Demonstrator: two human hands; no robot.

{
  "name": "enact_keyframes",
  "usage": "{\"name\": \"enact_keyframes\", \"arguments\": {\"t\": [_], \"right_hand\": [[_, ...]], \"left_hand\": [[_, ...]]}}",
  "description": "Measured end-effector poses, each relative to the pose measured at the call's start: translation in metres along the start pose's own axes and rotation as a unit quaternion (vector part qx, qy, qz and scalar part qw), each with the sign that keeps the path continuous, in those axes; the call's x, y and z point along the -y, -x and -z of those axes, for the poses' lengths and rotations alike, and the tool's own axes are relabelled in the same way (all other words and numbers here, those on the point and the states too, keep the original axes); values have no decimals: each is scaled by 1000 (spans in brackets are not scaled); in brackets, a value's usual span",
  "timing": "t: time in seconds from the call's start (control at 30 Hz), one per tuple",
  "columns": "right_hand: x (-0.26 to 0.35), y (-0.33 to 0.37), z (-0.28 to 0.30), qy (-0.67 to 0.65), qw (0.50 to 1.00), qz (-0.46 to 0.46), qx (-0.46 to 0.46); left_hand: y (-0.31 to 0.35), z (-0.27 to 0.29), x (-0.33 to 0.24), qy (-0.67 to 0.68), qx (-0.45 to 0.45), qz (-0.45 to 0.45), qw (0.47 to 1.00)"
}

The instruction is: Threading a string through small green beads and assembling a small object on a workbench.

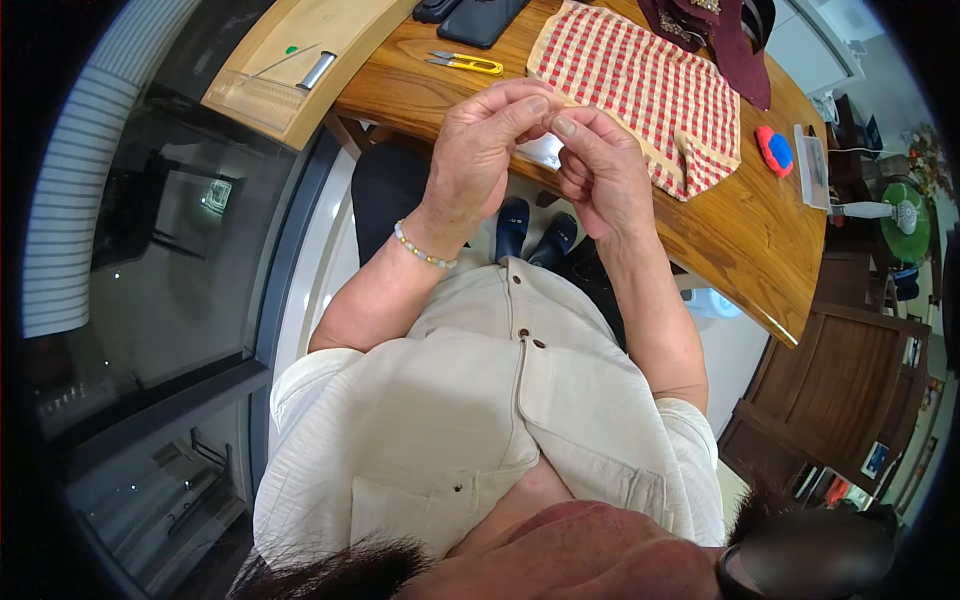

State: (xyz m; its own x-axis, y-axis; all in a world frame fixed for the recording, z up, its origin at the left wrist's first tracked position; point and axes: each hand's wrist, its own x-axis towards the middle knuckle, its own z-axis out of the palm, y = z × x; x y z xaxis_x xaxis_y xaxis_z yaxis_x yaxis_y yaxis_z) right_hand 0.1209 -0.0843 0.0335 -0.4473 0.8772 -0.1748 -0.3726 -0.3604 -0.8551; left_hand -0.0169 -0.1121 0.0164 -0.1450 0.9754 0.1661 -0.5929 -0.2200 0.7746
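left hand (474,150) and right hand (610,178): pinched closed, side by side; contents cannot be told. red-checked cloth (635,85): on worktop (745,235), beyond and rightward, right hand nearer, long axis far-left to near-right.

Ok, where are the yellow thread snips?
Head view, upper middle: the yellow thread snips lie on the wooden table beyond the left hand, just below the black phone, left of the checked cloth.

Snips (466,63) lie left of the cloth (632,92).
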Motion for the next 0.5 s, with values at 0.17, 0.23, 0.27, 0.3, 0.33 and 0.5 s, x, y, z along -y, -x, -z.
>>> {"name": "enact_keyframes", "arguments": {"t": [0.17, 0.23, 0.27, 0.3, 0.33, 0.5], "right_hand": [[-1, -1, 1, -10, 1000, -9, -5], [-1, -2, 0, -14, 1000, -14, -5], [-1, -2, -1, -14, 1000, -17, -4], [-2, -3, -2, -13, 1000, -20, -2], [-2, -3, -2, -13, 1000, -21, -2], [-3, -4, 2, -11, 999, -37, 15]], "left_hand": [[-2, 10, -15, 24, -57, 11, 998], [-1, 13, -21, -27, -56, 33, 998], [0, 16, -21, -27, -57, 33, 997], [2, 21, -18, -44, -37, 44, 997], [2, 23, -16, -60, -17, 55, 997], [2, 17, -15, -81, 27, 61, 995]]}}
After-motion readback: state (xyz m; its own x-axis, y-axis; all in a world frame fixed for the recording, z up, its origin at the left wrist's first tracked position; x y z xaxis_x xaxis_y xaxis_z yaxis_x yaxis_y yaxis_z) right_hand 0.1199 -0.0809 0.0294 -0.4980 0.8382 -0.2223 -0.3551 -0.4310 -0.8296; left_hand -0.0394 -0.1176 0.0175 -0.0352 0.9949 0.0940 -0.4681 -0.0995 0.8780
